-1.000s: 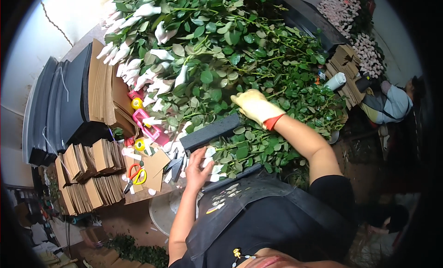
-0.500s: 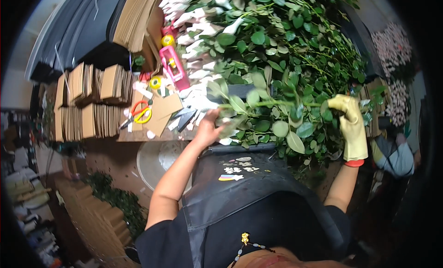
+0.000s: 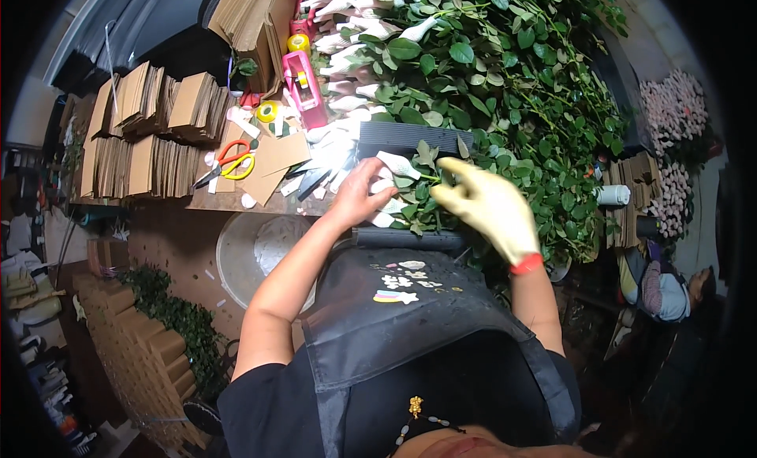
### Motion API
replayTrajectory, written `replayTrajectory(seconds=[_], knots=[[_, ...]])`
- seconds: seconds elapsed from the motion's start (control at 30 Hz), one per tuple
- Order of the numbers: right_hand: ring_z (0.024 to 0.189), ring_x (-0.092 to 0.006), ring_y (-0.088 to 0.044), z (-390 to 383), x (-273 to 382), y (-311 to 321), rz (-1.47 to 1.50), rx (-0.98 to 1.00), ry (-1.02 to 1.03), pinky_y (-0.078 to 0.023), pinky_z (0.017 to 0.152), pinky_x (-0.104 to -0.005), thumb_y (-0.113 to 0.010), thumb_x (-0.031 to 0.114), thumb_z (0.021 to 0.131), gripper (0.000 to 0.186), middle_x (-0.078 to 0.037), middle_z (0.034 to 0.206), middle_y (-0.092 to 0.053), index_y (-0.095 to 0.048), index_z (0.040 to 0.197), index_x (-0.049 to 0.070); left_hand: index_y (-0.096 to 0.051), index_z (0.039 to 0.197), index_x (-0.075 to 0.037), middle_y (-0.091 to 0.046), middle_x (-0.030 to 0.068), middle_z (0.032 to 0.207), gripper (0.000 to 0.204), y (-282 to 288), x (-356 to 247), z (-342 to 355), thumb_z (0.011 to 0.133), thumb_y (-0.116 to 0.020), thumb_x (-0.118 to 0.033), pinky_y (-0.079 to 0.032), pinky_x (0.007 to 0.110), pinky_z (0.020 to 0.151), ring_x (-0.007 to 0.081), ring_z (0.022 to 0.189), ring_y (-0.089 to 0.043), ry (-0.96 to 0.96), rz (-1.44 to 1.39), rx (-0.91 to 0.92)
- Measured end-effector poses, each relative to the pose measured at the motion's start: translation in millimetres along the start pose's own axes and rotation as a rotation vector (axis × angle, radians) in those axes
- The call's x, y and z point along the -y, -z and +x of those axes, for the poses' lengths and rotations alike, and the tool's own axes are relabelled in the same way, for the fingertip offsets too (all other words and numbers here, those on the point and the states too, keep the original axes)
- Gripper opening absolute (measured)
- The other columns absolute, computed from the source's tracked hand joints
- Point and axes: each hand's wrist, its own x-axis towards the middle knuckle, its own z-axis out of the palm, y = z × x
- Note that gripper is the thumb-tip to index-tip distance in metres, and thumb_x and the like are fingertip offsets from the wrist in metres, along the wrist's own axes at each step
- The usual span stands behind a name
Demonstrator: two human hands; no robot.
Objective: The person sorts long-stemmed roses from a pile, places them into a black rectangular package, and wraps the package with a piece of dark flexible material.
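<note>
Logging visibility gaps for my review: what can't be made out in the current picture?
Head view:
- Left hand: too small to tell whether its fingertips grip the netted flower head.
- Round bin: partly behind the left forearm.
- Black stack: cut off by top edge.
- Pink blooms: too small to separate.

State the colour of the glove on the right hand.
The glove is pale yellow with a red cuff, best seen in the head view.

On the table, scissors lie left of the tape dispenser, flowers to its right.
</note>
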Motion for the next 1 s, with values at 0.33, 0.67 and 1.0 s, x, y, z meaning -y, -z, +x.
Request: replayTrajectory(seconds=[0.33,0.67,1.0], knots=[[0.077,-0.0318,-0.074,89,-68,-82,-0.554,-0.335,0.381,-0.056,0.075,-0.0454,-0.06,0.038,0.1,0.03,-0.013,0.08,-0.074,-0.069,0.097,0.009,-0.062,0.114,-0.003,-0.073,0.0173,0.091,0.041,-14,-22,24,0.097,-0.07,-0.04,-0.055,0.049,0.081,0.0405,0.084,-0.072,0.172,0.034,-0.3],[0.075,-0.032,-0.073,90,-63,-76,-0.523,-0.254,0.354,-0.056,0.074,-0.0441,-0.06,0.034,0.101,0.027,-0.014,0.079,-0.074,-0.068,0.094,0.009,-0.06,0.082,0.004,-0.062,-0.0005,0.068,0.027,9,-35,-1,0.102,-0.064,-0.014,-0.048,0.03,0.064,0.0076,0.066,-0.051,0.131,-0.201,-0.505],[0.082,-0.0345,-0.072,96,-62,-92,-0.66,-0.227,0.314,-0.055,0.078,-0.0458,-0.062,0.041,0.099,0.034,-0.014,0.084,-0.074,-0.067,0.099,0.007,-0.075,0.094,-0.002,-0.066,-0.0017,0.077,0.032,-2,-2,10,0.097,-0.074,-0.035,-0.046,0.026,0.065,0.0063,0.071,-0.056,0.363,-0.388,-0.277]])
